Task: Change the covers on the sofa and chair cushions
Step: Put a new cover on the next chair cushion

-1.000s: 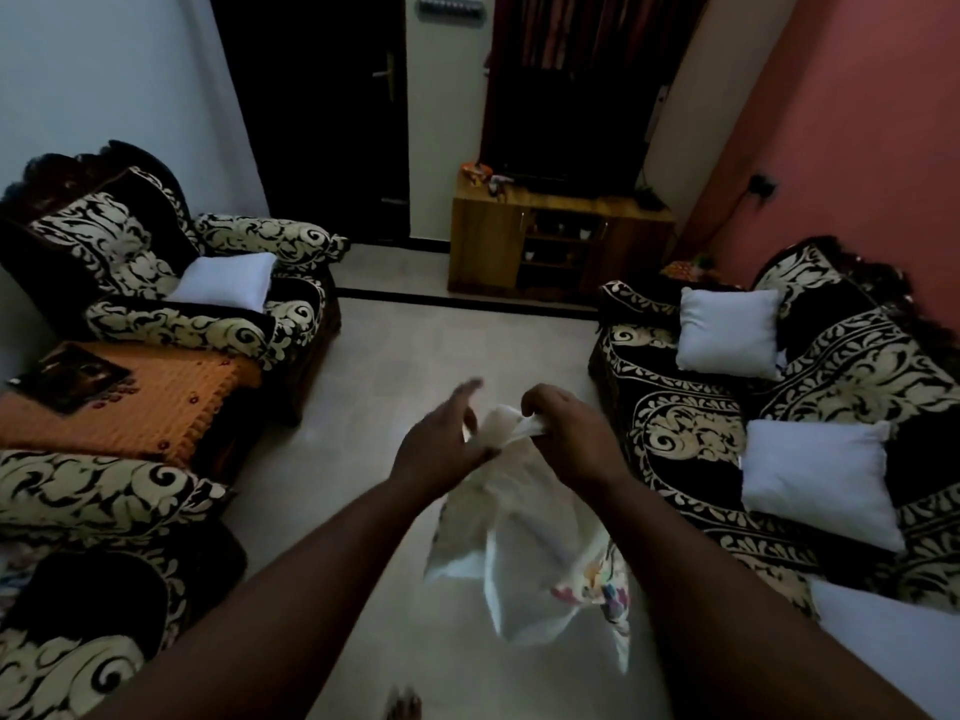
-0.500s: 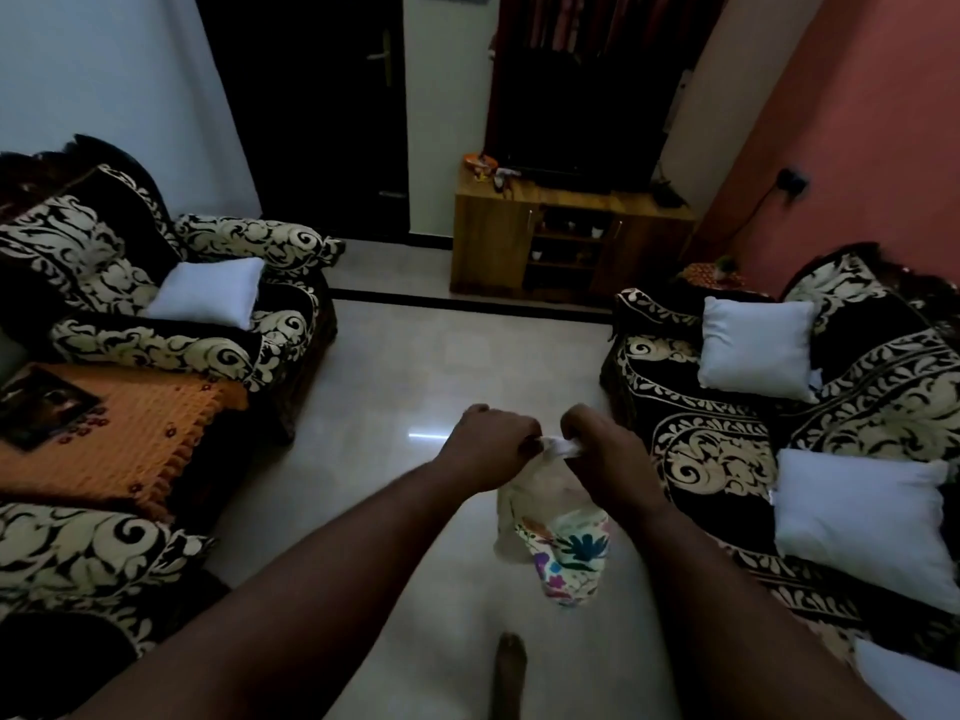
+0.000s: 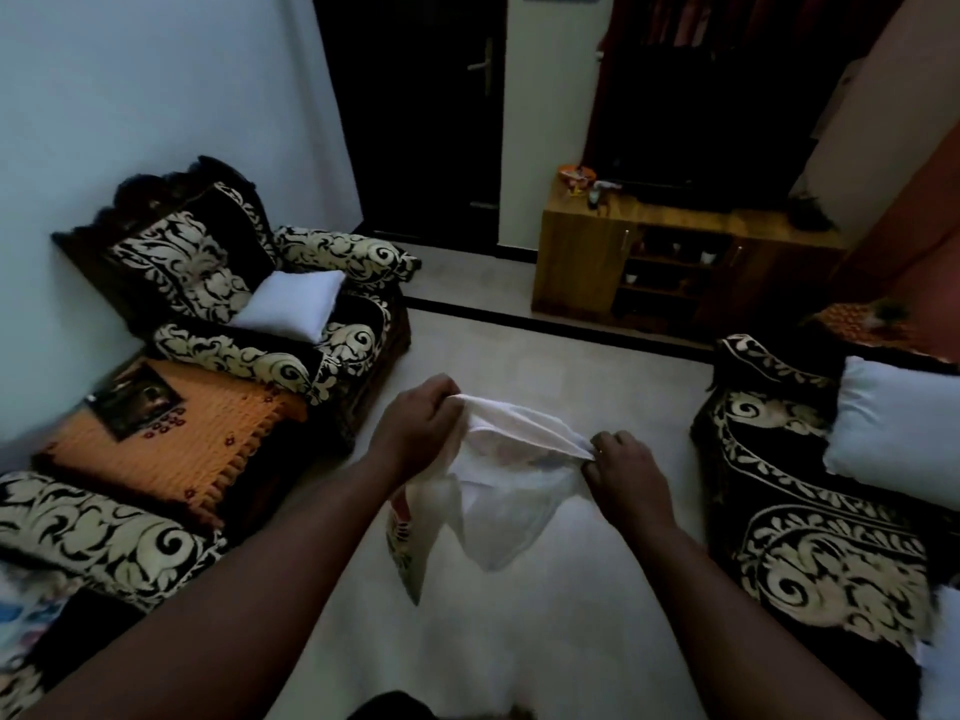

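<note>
Both hands are raised in front of the person, over the pale floor (image 3: 519, 641), with a white cushion cover (image 3: 511, 459) stretched between them. The left hand (image 3: 421, 433) has its fingers curled round one end of the cover's top edge; the right hand (image 3: 621, 472) pinches the other end between thumb and fingers. The top edge runs taut from hand to hand, and the rest of the cover hangs slack below — a corner with a coloured print (image 3: 408, 553) dangles under the left hand. The cover touches neither the floor nor any furniture.

To the left stands an armchair (image 3: 208, 283) upholstered in a black and cream scroll pattern, with one bare white cushion (image 3: 291, 304) lying on its seat. Just beside it is a low table (image 3: 176, 444) under an orange cloth, with a dark flat item (image 3: 136, 402) on top; what that item is cannot be determined. A second seat (image 3: 98, 537) in the same pattern is at the lower left.

To the right is a sofa (image 3: 810, 511) in the matching pattern, carrying a bare white cushion (image 3: 893, 433) — partly cut off by the frame edge. Against the far wall stands a wooden cabinet (image 3: 587, 262) with small objects on its top, next to a dark door (image 3: 415, 111).
</note>
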Tool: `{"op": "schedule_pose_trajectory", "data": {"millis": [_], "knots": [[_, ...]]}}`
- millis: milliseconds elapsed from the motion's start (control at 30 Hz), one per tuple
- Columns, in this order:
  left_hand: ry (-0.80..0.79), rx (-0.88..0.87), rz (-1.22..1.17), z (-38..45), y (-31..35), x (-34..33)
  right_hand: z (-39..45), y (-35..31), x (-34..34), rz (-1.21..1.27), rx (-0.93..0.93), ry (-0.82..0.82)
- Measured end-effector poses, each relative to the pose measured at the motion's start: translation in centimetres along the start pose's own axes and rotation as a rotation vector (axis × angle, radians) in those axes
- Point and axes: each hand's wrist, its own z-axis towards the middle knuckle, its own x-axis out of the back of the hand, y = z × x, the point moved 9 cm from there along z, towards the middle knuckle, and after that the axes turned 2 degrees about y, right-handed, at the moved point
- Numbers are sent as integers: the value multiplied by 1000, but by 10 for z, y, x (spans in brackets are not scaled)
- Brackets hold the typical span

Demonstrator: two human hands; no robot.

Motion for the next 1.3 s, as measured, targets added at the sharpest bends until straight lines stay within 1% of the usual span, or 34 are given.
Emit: {"op": "schedule_pose_trajectory", "data": {"millis": [100,200,267,333,400,467,500,567,633,667,733,767,833,867,933,967,1033,1100,1133,1167,1200,1267,1300], "knots": [[-21,50,57,10,-33,13,41,-24,6,51,23,77],[-132,134,173,23,-71,19,87,-60,8,83,89,104],[-215,184,201,35,-93,16,115,-92,5,86,163,99],[-267,201,138,56,-103,9,141,-131,0,91,252,96],[-327,211,9,81,-103,-7,159,-172,-4,97,356,91],[-358,231,-36,111,-104,-16,177,-208,-13,97,442,86],[-338,232,-38,127,-106,-16,188,-221,-16,112,461,93],[-246,217,-92,156,-109,-12,207,-232,-18,171,458,119],[-172,227,-230,180,-116,-6,226,-232,-23,270,412,174],[-140,241,-299,191,-121,-3,234,-227,-27,331,354,209],[-84,282,-454,209,-126,6,242,-206,-43,412,173,241],[-68,304,-528,219,-130,10,246,-194,-58,412,74,231],[-43,319,-655,240,-135,17,250,-167,-90,399,-121,160],[-37,316,-707,251,-135,20,253,-153,-108,395,-228,97],[-22,304,-783,272,-134,29,259,-125,-150,377,-422,-66],[-15,290,-798,284,-133,34,263,-114,-172,361,-482,-154],[5,282,-822,309,-137,41,277,-109,-213,325,-499,-361],[46,294,-825,330,-146,48,291,-119,-240,320,-434,-564],[83,314,-814,341,-154,52,308,-125,-251,329,-379,-597],[119,328,-789,347,-162,58,324,-131,-256,352,-345,-569],[161,351,-741,351,-174,65,340,-135,-259,404,-348,-523],[273,451,-576,352,-209,79,379,-146,-264,634,-406,-455],[336,526,-496,347,-231,85,398,-153,-269,768,-449,-446]]}}
